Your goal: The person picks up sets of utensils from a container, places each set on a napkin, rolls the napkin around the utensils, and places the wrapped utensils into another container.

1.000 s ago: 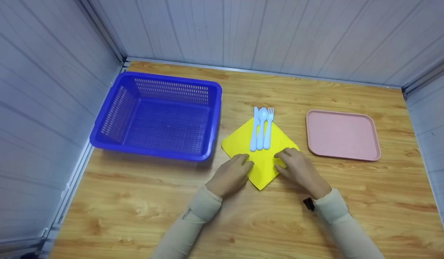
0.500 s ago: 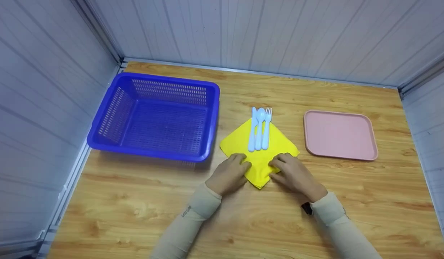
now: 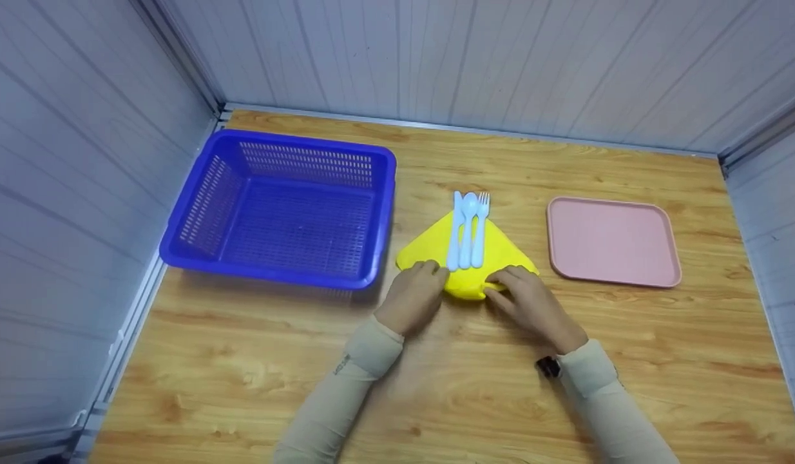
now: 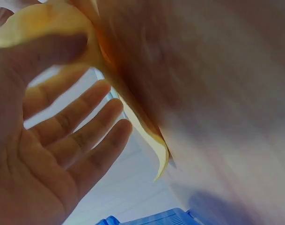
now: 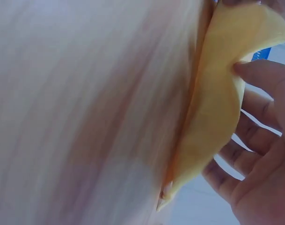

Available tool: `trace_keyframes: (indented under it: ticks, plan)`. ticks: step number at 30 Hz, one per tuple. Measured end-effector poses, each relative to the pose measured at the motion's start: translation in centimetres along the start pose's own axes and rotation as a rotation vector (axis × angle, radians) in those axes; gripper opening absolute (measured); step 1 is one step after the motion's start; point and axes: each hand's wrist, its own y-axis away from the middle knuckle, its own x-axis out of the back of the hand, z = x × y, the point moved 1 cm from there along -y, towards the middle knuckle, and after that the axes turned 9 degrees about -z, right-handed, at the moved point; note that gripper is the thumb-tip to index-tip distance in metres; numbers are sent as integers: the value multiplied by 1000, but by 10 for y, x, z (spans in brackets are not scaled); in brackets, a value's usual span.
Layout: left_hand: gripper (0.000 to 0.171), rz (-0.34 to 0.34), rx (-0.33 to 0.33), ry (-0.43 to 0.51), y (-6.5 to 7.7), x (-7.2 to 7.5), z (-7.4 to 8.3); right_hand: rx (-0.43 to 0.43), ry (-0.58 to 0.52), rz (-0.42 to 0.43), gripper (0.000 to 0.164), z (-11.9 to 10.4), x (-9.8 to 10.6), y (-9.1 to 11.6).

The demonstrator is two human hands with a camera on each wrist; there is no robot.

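Note:
A yellow napkin [image 3: 467, 283] lies cornerwise on the wooden table, its near edge folded up and over. Side by side on it rest a light blue plastic knife [image 3: 454, 241], a spoon [image 3: 467, 241] and a fork [image 3: 480, 241], their heads past the far corner. My left hand [image 3: 411, 296] pinches the near left part of the napkin; in the left wrist view its thumb [image 4: 58, 49] lies over the fabric while the other fingers are spread. At the near right, my right hand [image 3: 531, 303] pinches the raised edge between thumb [image 5: 254, 70] and index finger.
A blue perforated basket [image 3: 268, 273] stands left of the napkin, nothing inside it. To the right lies a pink rectangular tray [image 3: 613, 241]. Pale panel walls [image 3: 436, 58] close off the back and both sides of the wooden table [image 3: 449, 399].
The napkin's near corner, which pointed toward me, has been lifted and folded away toward the cutlery. Both hands have shifted slightly forward with it. The cutlery, basket and tray stay put.

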Motion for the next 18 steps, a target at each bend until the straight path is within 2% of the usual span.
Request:
trace_keyframes:
  ticks: [5,8,11,14,18]
  plan:
    - [17,-9,51,16,-10,6,-4,-7,-81,-47,35,5,10,7]
    - [20,21,56,19,-13,9,-6,-33,-104,-76,49,8,13,9]
    - [20,80,69,11,-17,9,-7,-38,-67,-52,43,13,15,6]
    - [18,125,84,12,-19,7,-8,-53,-28,3,22,20,16,0]
    - [16,103,138,58,-23,4,-10,-153,-78,32,6,28,17,-6]
